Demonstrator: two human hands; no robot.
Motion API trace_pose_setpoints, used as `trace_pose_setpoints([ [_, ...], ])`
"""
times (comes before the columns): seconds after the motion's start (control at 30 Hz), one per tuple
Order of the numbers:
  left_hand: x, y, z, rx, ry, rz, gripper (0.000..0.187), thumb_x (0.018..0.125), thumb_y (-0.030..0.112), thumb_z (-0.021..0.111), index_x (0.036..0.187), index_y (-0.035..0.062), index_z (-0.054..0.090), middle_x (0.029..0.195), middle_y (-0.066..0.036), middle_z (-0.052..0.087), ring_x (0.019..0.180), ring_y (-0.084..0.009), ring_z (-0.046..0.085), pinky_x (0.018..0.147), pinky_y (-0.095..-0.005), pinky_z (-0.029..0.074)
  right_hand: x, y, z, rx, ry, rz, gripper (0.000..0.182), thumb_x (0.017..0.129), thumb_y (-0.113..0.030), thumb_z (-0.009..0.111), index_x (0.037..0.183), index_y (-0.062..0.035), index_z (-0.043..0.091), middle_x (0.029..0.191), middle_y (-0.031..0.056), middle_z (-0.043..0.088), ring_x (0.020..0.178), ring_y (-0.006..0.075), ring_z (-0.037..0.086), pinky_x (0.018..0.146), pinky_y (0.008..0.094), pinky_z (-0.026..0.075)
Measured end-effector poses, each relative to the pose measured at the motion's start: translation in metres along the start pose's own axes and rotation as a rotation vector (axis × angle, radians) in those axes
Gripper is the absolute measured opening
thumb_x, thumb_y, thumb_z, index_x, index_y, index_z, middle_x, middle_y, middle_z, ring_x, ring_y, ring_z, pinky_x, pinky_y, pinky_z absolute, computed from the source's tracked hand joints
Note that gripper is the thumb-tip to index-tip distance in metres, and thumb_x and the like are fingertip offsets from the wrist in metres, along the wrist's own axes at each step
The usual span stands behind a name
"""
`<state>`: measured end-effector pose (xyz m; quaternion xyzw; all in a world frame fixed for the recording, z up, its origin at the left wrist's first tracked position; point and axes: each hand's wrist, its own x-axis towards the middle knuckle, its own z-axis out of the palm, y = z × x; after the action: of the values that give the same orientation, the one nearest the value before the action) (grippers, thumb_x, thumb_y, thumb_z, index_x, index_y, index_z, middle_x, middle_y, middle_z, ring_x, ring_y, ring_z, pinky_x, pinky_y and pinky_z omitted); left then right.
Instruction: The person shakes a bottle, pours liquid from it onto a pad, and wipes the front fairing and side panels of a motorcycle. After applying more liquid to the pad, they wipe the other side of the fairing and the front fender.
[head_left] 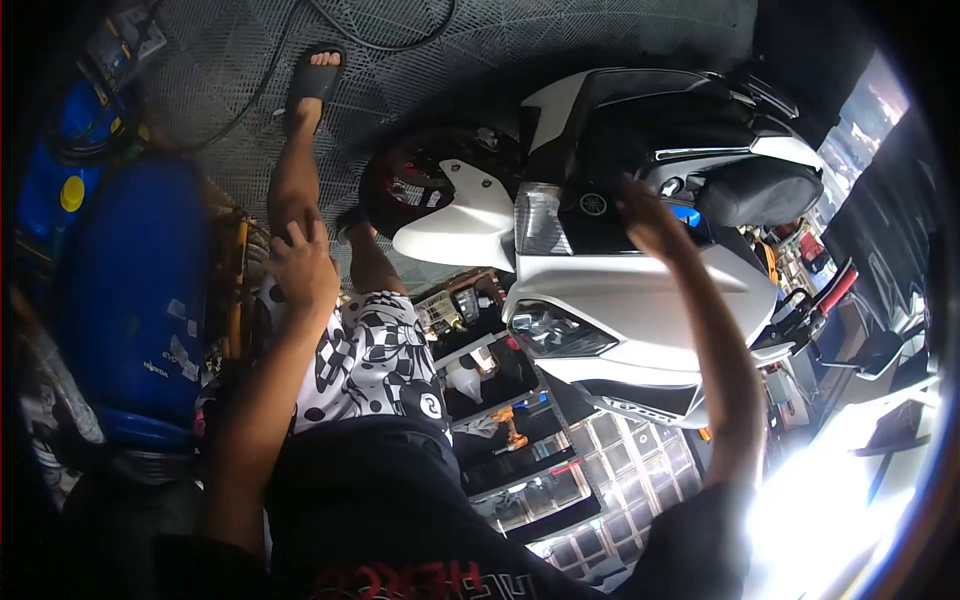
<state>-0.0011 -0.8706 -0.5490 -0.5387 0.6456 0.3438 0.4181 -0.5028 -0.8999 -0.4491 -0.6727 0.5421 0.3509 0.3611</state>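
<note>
My left hand (pixel 303 265) rests with fingers spread on my bent leg, just above the patterned shorts (pixel 365 345). At the front of a white and black motor scooter (pixel 640 285), my right hand (pixel 652 225) reaches to the dark centre panel (pixel 590 203), which bears a round emblem. Its fingers look stretched out and apart against the panel, though they are dim and partly blurred. A blue piece (pixel 686 215) shows just behind that hand. Below the panel sit a clear headlight (pixel 558 330) and the white front fender (pixel 460 215).
A long blue seat-like form (pixel 135 300) stands on my left. Shelves of tools, with an orange drill (pixel 510 427), and a clear-drawer parts organiser (pixel 630 470) are beside the scooter. A dark cable (pixel 390 45) lies on the textured floor mat (pixel 220 80). Strong light glares at lower right.
</note>
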Motion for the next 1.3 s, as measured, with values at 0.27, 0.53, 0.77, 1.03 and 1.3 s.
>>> trace_pose_setpoints([
  [0.27, 0.006, -0.006, -0.013, -0.032, -0.030, -0.013, 0.081, 0.081, 0.033, 0.081, 0.152, 0.0221, 0.043, 0.139, -0.017, 0.046, 0.126, -0.0432, 0.052, 0.093, -0.0660, 0.050, -0.024, -0.061, -0.030, -0.044, 0.069, 0.108, 0.044, 0.099, -0.012, 0.056, 0.141, 0.0019, 0.056, 0.150, 0.0213, 0.054, 0.143, 0.0357, 0.048, 0.118, 0.0497, 0.038],
  [0.53, 0.008, -0.028, -0.008, -0.182, -0.002, 0.046, 0.077, 0.085, 0.038, 0.077, 0.153, 0.0251, 0.043, 0.147, -0.017, 0.046, 0.130, -0.0435, 0.050, 0.093, -0.0671, 0.047, 0.016, -0.076, -0.005, 0.154, 0.023, 0.045, 0.047, 0.098, -0.018, 0.060, 0.142, -0.0042, 0.054, 0.142, 0.0171, 0.060, 0.133, 0.0372, 0.054, 0.109, 0.0458, 0.047],
  [0.77, 0.014, -0.051, -0.017, -0.461, 0.130, 0.242, 0.068, 0.089, 0.031, 0.076, 0.148, 0.0133, 0.047, 0.143, -0.021, 0.055, 0.134, -0.0385, 0.051, 0.112, -0.0500, 0.040, -0.114, -0.093, -0.036, 0.023, 0.193, 0.193, 0.048, 0.093, 0.003, 0.052, 0.140, 0.0043, 0.056, 0.147, 0.0214, 0.055, 0.138, 0.0375, 0.052, 0.117, 0.0478, 0.041],
  [1.03, 0.018, -0.102, -0.012, -0.800, 0.029, 0.093, 0.030, 0.101, 0.024, 0.062, 0.117, -0.0008, 0.064, 0.113, -0.021, 0.070, 0.108, -0.0355, 0.067, 0.093, -0.0413, 0.051, -0.010, -0.056, 0.009, -0.025, 0.097, 0.295, 0.063, 0.079, 0.000, 0.056, 0.141, 0.0082, 0.053, 0.156, 0.0224, 0.045, 0.147, 0.0382, 0.040, 0.123, 0.0477, 0.029],
  [1.3, 0.038, -0.152, 0.013, -1.010, -0.007, 0.109, 0.025, 0.103, 0.020, 0.058, 0.111, -0.0012, 0.066, 0.102, -0.015, 0.074, 0.099, -0.0228, 0.071, 0.088, -0.0347, 0.054, -0.065, -0.088, -0.015, 0.160, 0.076, 0.095, 0.051, 0.096, -0.010, 0.052, 0.147, -0.0059, 0.053, 0.156, 0.0067, 0.050, 0.147, 0.0230, 0.043, 0.123, 0.0431, 0.031],
])
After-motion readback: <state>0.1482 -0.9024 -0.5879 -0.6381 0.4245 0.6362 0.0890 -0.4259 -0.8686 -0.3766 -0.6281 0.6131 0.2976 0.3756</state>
